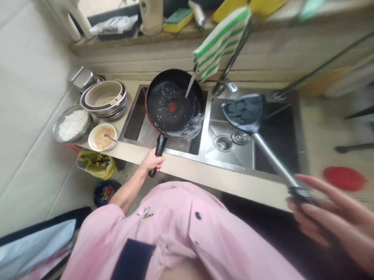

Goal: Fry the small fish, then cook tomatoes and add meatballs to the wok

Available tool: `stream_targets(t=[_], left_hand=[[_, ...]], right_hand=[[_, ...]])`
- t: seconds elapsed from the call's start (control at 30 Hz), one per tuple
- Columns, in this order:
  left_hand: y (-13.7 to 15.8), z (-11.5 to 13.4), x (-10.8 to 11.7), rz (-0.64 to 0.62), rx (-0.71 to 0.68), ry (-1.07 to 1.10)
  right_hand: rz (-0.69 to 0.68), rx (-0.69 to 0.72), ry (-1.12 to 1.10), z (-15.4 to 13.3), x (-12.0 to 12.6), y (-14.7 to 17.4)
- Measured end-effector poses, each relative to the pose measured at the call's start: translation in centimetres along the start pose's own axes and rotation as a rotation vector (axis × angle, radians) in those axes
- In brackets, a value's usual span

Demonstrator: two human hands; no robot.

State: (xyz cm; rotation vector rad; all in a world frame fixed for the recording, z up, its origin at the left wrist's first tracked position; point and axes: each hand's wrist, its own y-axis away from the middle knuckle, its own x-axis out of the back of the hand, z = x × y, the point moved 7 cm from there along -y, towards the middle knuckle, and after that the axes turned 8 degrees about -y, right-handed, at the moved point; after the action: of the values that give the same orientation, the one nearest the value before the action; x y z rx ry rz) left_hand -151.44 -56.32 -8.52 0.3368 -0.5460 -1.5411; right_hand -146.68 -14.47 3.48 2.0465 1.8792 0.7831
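A black frying pan (164, 102) with a red dot at its centre is held over the left sink basin by my left hand (153, 160), which wraps round its black handle. Water from the tap (230, 59) runs into the pan and spills over its right side. My right hand (332, 216), smeared by motion, grips the dark handle of a spatula (245, 113). The spatula's wet black blade hangs over the right basin, tilted up to the left, apart from the pan.
Left on the counter stand a colander (104, 94) in metal bowls, a bowl of white food (72, 124) and a white bowl with a spoon (102, 137). A striped cloth (220, 44) drapes over the tap. A red round object (345, 178) lies at right. Below hangs a yellow bag (106, 169).
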Motion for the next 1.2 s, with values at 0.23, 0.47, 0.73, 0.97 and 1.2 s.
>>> stream_targets(t=[0.23, 0.47, 0.73, 0.97, 1.2], left_hand=[[1.7, 2.0, 3.1, 0.115, 0.045, -0.139], [2.2, 3.4, 7.1, 0.368, 0.015, -0.651], [3.0, 3.0, 5.9, 0.207, 0.107, -0.239], [3.3, 2.8, 1.2, -0.085, 0.236, 0.136], [4.7, 2.5, -0.8, -0.198, 0.263, 0.518]], right_hand=[[-0.165, -0.014, -0.058, -2.4, -4.2, -2.0], [-0.160, -0.018, -0.048, -3.2, -5.1, -3.6], [-0.200, -0.074, -0.120, -2.7, -5.1, -5.1], [-0.214, -0.064, -0.111, -3.2, -4.7, -5.9], [-0.207, -0.088, -0.095, -3.4, -4.3, -5.8]])
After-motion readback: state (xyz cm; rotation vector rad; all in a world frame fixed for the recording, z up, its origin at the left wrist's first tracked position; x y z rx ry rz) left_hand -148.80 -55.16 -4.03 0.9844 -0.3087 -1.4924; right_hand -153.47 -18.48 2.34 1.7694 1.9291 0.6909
